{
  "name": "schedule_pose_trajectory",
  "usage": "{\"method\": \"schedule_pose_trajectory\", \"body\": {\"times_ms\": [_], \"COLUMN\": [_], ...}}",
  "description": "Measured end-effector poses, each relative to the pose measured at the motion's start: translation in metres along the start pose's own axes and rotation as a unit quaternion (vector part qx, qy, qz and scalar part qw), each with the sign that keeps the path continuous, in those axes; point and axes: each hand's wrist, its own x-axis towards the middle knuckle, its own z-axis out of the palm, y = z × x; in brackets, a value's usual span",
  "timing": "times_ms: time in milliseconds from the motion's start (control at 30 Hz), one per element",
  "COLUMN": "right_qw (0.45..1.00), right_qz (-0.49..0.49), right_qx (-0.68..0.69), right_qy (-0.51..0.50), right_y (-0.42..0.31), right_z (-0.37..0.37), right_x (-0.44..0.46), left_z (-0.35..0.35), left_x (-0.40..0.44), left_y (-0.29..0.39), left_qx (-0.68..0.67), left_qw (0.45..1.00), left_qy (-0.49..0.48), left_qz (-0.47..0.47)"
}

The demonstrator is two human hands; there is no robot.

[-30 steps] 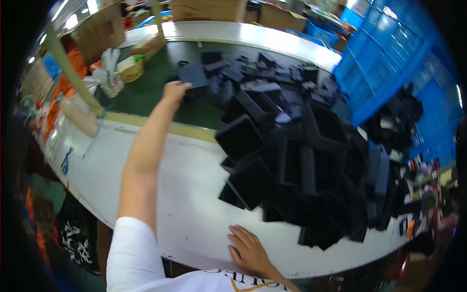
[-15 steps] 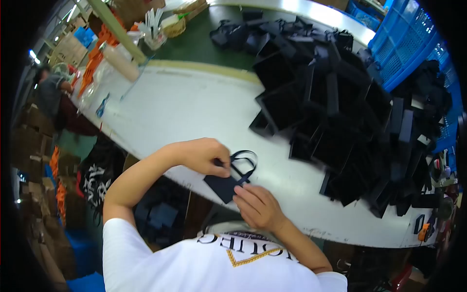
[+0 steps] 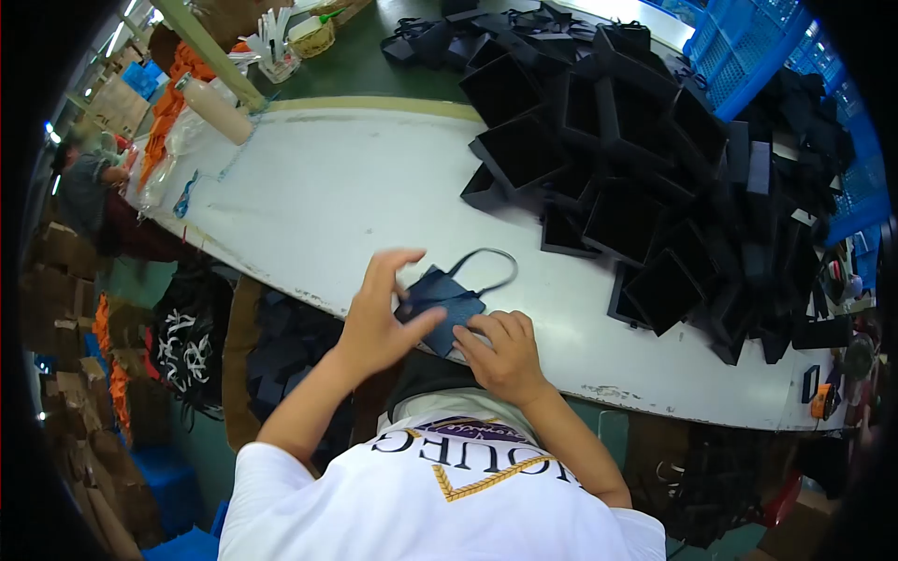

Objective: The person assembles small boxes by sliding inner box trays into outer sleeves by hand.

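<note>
A small dark blue bag (image 3: 460, 307) with a looped strap handle (image 3: 513, 265) lies at the near edge of the white table, in front of my body. My left hand (image 3: 374, 318) is at its left side, thumb and index finger spread apart, partly over the bag. My right hand (image 3: 505, 353) has its fingers bent and its thumb against the bag's lower right edge, holding it there. The left hand's other fingers are partly hidden, so I cannot tell whether they touch the bag.
A big heap of black open boxes (image 3: 528, 150) covers the table's right side, beside a blue plastic crate (image 3: 744, 56). A bottle (image 3: 215, 109) and a blue tool (image 3: 185, 194) are at the left. Dark items fill a carton (image 3: 241, 351) below. A person (image 3: 86, 192) is at far left.
My left hand has let go near the handle and spread its fingers at the bag's left side. The bag now lies flatter, its handle loop pointing up and right. The view has shifted slightly.
</note>
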Motion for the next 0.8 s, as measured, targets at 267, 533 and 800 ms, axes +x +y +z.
{"method": "schedule_pose_trajectory", "body": {"times_ms": [267, 533, 800], "right_qw": [0.983, 0.948, 0.979], "right_qz": [-0.017, 0.089, 0.098], "right_qx": [-0.107, -0.302, -0.142], "right_qy": [0.151, 0.050, -0.111], "right_y": [0.041, 0.077, 0.040], "right_z": [-0.032, -0.122, -0.143], "right_x": [0.022, 0.034, -0.033], "left_z": [0.049, 0.026, 0.021], "left_x": [-0.034, -0.017, -0.018], "left_y": [-0.023, -0.018, -0.029], "left_qx": [0.249, 0.317, 0.325], "left_qw": [0.968, 0.943, 0.935], "left_qy": [0.017, -0.096, -0.096], "left_qz": [0.002, 0.029, 0.104]}}
